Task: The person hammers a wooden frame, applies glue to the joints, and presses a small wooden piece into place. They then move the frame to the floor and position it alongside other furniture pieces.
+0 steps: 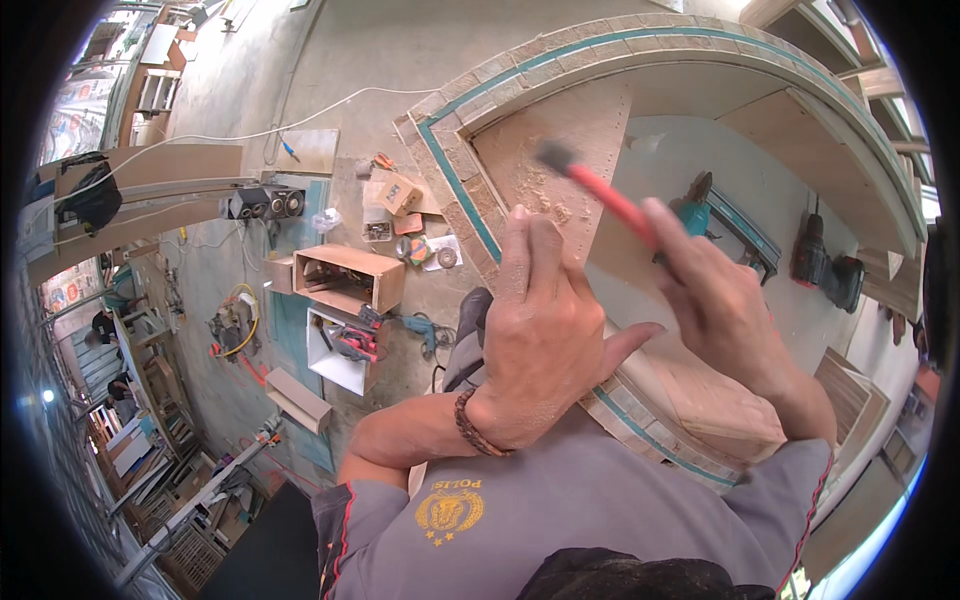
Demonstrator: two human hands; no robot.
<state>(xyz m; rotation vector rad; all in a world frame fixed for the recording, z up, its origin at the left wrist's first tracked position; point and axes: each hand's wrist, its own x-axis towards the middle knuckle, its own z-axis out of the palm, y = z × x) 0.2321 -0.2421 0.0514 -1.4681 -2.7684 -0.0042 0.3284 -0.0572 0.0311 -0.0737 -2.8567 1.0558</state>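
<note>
My right hand (725, 300) is closed around the red handle of a hammer (622, 208). Its dark head (556, 156) is raised, blurred, over a brown board with wood shavings (545, 195). My left hand (545, 310) lies over the near rim of a curved wooden frame (462, 205), below the shavings. Its fingers are stretched forward and the thumb sticks out sideways; what lies under the palm is hidden. A teal strip (600, 42) runs along the frame's blocky edge.
Inside the frame's curve are a dark cordless drill (809, 245) and a teal tool (695, 215). On the floor at left stand an open wooden box (345, 278), a white-lined box (335, 350) with a red tool, and a blue corded drill (425, 328). A white cable (300, 120) crosses the floor.
</note>
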